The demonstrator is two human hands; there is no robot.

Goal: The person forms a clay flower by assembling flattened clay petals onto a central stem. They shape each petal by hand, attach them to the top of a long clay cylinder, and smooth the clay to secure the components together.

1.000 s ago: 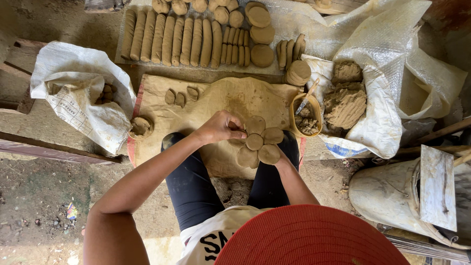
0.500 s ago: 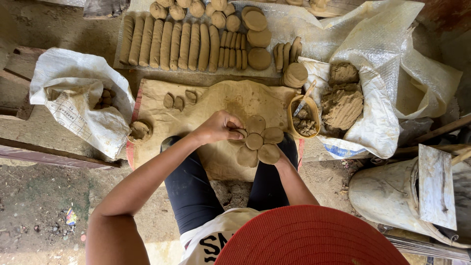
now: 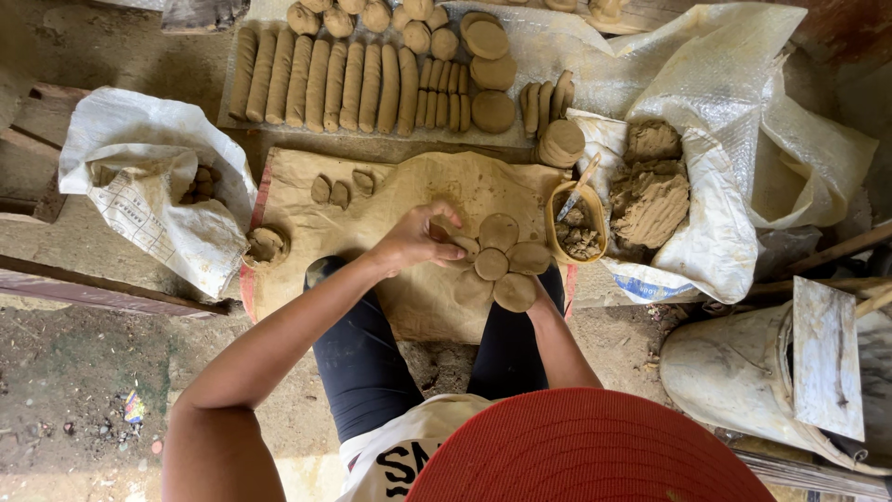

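Note:
A flower-shaped clay piece, made of flat round discs around a centre disc, is held over my lap. My left hand pinches the petal on the flower's left side with its fingertips. My right hand reaches under the flower from the right and supports it; its fingers are mostly hidden beneath the discs. The flower hovers above a tan cloth mat spread on the ground.
Rows of clay rolls and stacked discs lie on plastic at the top. A small bowl with a stick and lumps of raw clay sit right. A white sack lies left, a grey bucket lower right.
My left fingers have shifted slightly on the left petal; the flower and my right hand stay in place.

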